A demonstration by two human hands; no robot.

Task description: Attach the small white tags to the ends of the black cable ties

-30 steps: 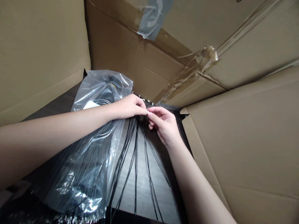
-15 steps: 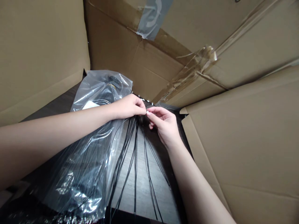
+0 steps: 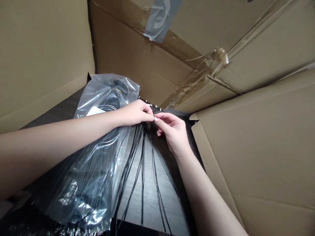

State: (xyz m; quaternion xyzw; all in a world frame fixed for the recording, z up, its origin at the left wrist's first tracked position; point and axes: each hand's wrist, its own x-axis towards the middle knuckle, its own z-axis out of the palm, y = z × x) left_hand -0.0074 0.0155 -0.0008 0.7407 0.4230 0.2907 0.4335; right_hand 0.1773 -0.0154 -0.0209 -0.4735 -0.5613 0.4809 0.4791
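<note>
My left hand [image 3: 137,113] reaches in over the plastic bag with finger and thumb pinched together, apparently on a thin black wire. Its fingertips meet those of my right hand [image 3: 174,129], also closed in a pinch. A tiny pale spot shows where the tips touch; whether it is a connector or a nail I cannot tell. Below the hands, several thin black wires [image 3: 142,183] fan out toward me across the dark table. Just beyond my fingers lies a row of small white connectors [image 3: 156,106], partly covered by the left hand.
On the left lies a clear plastic bag [image 3: 81,177] packed with black wires, a white label [image 3: 94,110] showing through. Cardboard walls [image 3: 258,147] stand at left, back and right. Loose brown tape [image 3: 211,64] sticks out from the back seam. The wood-grain table [image 3: 150,196] shows between the wires.
Almost nothing differs. Both hands keep their pinch at the same spot, with only a very slight shift at the fingertips.
</note>
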